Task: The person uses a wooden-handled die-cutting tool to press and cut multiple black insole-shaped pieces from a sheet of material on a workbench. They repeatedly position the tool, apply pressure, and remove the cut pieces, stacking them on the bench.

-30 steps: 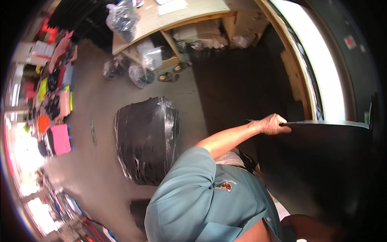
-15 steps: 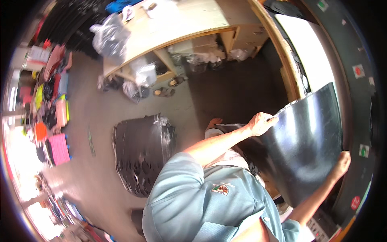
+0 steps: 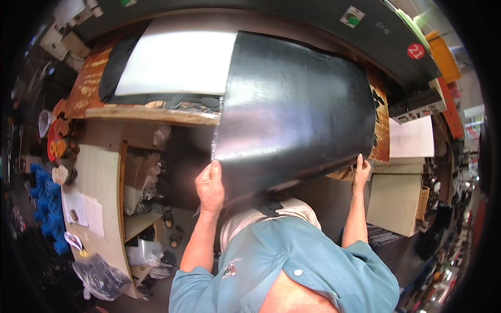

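A large, glossy, flexible black sheet (image 3: 297,104) spreads out in front of me. Its far part reaches over the worktable, beside a white board (image 3: 175,62), while its near edge sags towards my waist. My left hand (image 3: 210,188) is closed on the left near corner, thumb uppermost. At the right near corner, my right hand (image 3: 361,171) pinches the sheet's edge. On the worktable, black material (image 3: 120,68) shows around the white board. What lies under the sheet is hidden.
A dark green machine beam (image 3: 292,23) with a green button spans the far side. The worn wooden table edge (image 3: 151,113) runs left of the sheet. A pale bench (image 3: 99,208) with papers and a plastic bag stands at left; a control box (image 3: 417,107) is at right.
My view has turned right to face the machine. The black sheet has swung from my right side to in front of me, over the worktable, with both hands still holding it.
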`<state>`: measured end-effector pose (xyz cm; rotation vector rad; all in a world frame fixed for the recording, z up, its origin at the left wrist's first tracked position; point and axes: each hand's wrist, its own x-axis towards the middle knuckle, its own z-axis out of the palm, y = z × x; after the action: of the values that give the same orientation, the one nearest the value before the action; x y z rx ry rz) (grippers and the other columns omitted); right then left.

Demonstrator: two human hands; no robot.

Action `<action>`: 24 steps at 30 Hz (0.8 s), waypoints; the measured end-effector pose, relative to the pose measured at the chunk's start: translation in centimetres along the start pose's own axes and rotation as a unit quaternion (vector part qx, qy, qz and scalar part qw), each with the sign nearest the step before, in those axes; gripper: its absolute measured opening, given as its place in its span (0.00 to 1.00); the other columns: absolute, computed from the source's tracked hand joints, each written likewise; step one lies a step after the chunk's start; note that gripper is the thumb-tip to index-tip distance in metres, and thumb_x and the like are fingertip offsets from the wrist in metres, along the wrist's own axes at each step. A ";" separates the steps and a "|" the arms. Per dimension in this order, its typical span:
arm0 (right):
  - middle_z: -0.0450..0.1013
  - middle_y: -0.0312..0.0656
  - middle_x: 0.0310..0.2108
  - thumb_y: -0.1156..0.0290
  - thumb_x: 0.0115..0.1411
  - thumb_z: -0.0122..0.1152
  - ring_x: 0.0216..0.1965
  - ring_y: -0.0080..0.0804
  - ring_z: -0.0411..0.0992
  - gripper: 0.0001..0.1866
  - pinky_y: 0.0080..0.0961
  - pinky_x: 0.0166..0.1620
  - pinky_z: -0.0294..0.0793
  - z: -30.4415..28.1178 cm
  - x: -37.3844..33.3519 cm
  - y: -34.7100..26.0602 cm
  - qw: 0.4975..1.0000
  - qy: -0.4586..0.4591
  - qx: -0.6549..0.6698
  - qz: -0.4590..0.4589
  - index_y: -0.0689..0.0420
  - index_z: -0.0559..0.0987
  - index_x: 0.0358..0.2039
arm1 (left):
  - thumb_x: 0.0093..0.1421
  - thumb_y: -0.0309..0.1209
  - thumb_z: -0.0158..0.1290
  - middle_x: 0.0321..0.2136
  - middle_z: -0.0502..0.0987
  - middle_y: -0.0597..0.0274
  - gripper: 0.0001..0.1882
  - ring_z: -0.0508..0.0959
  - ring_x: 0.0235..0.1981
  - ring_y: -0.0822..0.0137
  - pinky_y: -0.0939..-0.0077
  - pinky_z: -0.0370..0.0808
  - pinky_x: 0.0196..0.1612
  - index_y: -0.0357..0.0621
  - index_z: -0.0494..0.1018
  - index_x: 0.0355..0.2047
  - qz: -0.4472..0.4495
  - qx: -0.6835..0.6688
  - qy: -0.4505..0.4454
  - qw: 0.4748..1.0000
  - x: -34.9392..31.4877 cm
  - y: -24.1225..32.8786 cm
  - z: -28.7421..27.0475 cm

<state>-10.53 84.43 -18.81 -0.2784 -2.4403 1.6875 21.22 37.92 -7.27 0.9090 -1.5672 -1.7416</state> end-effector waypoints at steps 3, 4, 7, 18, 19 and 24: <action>0.76 0.45 0.52 0.46 0.67 0.73 0.54 0.30 0.74 0.37 0.28 0.56 0.76 0.2 -1.1 -0.7 0.996 -0.048 0.070 0.039 0.69 0.74 0.58 | 0.80 0.35 0.51 0.28 0.71 0.79 0.18 0.65 0.30 0.83 0.81 0.64 0.33 0.39 0.76 0.31 -0.040 -0.066 0.019 0.997 2.3 1.5 0.3; 0.77 0.42 0.49 0.48 0.67 0.74 0.51 0.28 0.75 0.34 0.26 0.53 0.76 0.2 -1.9 -1.6 0.991 -0.065 0.093 0.077 0.67 0.76 0.55 | 0.80 0.34 0.51 0.30 0.74 0.77 0.17 0.67 0.32 0.83 0.81 0.66 0.35 0.38 0.78 0.34 -0.031 -0.059 0.013 0.998 3.2 2.3 0.2; 0.79 0.36 0.41 0.55 0.68 0.75 0.42 0.23 0.75 0.24 0.21 0.47 0.76 0.5 -3.9 -6.3 0.993 -0.052 -0.080 0.069 0.64 0.81 0.48 | 0.80 0.35 0.50 0.30 0.74 0.77 0.17 0.67 0.31 0.83 0.82 0.66 0.35 0.39 0.79 0.34 -0.020 -0.009 0.051 0.998 6.9 4.2 -0.3; 0.79 0.68 0.54 0.47 0.60 0.73 0.57 0.61 0.79 0.40 0.45 0.59 0.78 21.0 15.7 -25.1 0.957 -0.101 -0.210 -0.173 0.73 0.78 0.56 | 0.74 0.49 0.56 0.36 0.85 0.44 0.28 0.82 0.38 0.61 0.63 0.77 0.48 0.27 0.82 0.42 0.143 0.420 0.101 0.890 44.7 6.7 7.1; 0.79 0.70 0.50 0.48 0.60 0.73 0.55 0.63 0.79 0.35 0.48 0.57 0.79 23.1 18.1 -25.9 0.947 -0.132 -0.245 -0.158 0.73 0.81 0.48 | 0.74 0.49 0.55 0.51 0.84 0.37 0.30 0.84 0.54 0.48 0.61 0.75 0.61 0.29 0.80 0.56 0.191 0.396 0.087 0.894 45.4 6.8 9.8; 0.76 0.57 0.59 0.48 0.68 0.65 0.63 0.56 0.72 0.34 0.44 0.67 0.71 21.6 20.8 -25.1 0.902 -0.170 -0.262 -0.298 0.67 0.79 0.61 | 0.75 0.47 0.54 0.76 0.57 0.34 0.38 0.55 0.79 0.44 0.53 0.52 0.80 0.38 0.61 0.76 0.317 0.397 -0.272 0.817 31.8 3.1 20.8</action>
<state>-37.34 61.26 -2.34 0.7009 -2.7718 0.8600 -14.08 23.48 -5.74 0.1061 -2.6786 -0.8518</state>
